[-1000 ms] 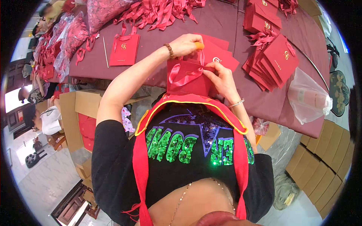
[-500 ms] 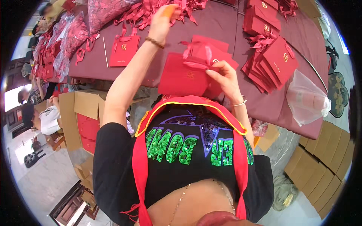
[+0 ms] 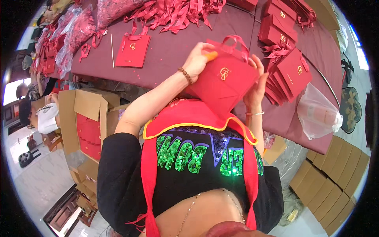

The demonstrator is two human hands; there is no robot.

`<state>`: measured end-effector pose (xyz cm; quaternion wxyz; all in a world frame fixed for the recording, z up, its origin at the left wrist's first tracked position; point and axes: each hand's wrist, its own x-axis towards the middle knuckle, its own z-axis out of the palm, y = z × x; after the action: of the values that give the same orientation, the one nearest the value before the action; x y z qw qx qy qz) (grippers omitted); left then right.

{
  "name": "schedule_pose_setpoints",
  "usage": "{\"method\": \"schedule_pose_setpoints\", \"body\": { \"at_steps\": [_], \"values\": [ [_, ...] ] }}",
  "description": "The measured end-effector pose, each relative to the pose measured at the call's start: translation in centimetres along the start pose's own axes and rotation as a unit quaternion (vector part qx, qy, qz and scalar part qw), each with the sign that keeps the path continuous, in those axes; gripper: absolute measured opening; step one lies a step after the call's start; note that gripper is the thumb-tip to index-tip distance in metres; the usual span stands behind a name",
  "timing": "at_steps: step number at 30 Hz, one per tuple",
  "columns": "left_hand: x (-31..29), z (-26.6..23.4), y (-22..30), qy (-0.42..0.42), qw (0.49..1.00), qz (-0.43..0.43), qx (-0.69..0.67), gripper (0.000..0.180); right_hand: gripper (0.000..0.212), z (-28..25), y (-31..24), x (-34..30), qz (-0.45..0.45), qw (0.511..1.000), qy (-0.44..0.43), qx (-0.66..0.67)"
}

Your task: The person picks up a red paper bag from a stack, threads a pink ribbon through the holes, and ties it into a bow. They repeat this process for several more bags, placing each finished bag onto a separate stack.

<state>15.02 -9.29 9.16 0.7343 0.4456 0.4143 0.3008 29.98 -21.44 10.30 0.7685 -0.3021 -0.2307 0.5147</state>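
Note:
A red paper gift bag [image 3: 233, 75] with a gold emblem and ribbon handles [image 3: 241, 44] is tilted in front of my chest, with the fold lines of its base showing. My left hand [image 3: 200, 62] grips its upper left edge; an orange cover sits on one finger. Along the right edge, my right hand [image 3: 256, 85] bears against the bag with fingers slightly bent, steadying it from that side. Whether more bags lie behind this one I cannot tell. Another red gift bag [image 3: 133, 50] lies flat on the table to the left.
Loose red ribbons [image 3: 177, 14] heap at the table's far side. Stacked gift bags [image 3: 290, 77] and a clear plastic bag [image 3: 318, 112] are on the right. An open carton [image 3: 69, 118] of red bags stands left; cardboard boxes [image 3: 327, 177] stand at lower right. Other people sit far left.
My left hand has come down from the ribbon heap to the gift bag. My right hand has let go of the ribbon and moved to the bag's right edge. The bag is now raised and tilted.

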Motion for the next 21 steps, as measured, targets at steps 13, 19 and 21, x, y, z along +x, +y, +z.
{"method": "schedule_pose_setpoints", "body": {
  "at_steps": [13, 19, 21],
  "values": [
    [13.4, -10.9, -1.0, 0.214, 0.757, 0.126, 0.605, 0.04, 0.042, -2.8, 0.8, 0.7, 0.097, 0.946, 0.08, -0.3],
    [9.7, -10.8, -2.8, 0.138, 0.708, 0.275, 0.636, 0.012, 0.037, -2.0, 0.9, 0.0, 0.079, 0.848, 0.088, -0.517],
    [7.1, -11.4, -3.4, 0.057, 0.65, 0.352, 0.671, 0.011, 0.036, -1.9, 1.1, -0.3, 0.004, 0.766, 0.064, -0.64]
  ]
}}
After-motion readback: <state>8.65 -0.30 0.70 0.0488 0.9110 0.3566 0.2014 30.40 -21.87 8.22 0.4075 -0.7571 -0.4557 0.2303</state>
